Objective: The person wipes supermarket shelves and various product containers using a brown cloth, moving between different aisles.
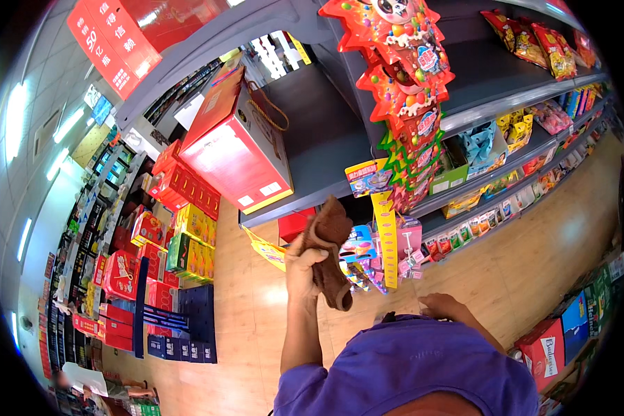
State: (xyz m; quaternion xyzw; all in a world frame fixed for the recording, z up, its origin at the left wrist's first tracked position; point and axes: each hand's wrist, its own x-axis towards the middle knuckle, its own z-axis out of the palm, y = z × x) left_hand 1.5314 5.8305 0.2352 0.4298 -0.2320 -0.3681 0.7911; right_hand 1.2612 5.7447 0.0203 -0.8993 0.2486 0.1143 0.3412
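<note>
A folded brown cloth is gripped in my left hand, the thumb lying across it. The cloth is held up in front of the end of a dark grey shelf unit. On that shelf stands a red and white gift box with a rope handle. Just right of the cloth hang a yellow perforated strip and small blue and pink packets. My right hand is low beside my body, away from the shelves. Its fingers are partly hidden, and I see nothing held in it.
Red candy bags hang in a column from the shelf post. Snack shelves run off to the right. Stacked cartons and a dark blue crate stand left. Beer boxes sit lower right. A person is at lower left.
</note>
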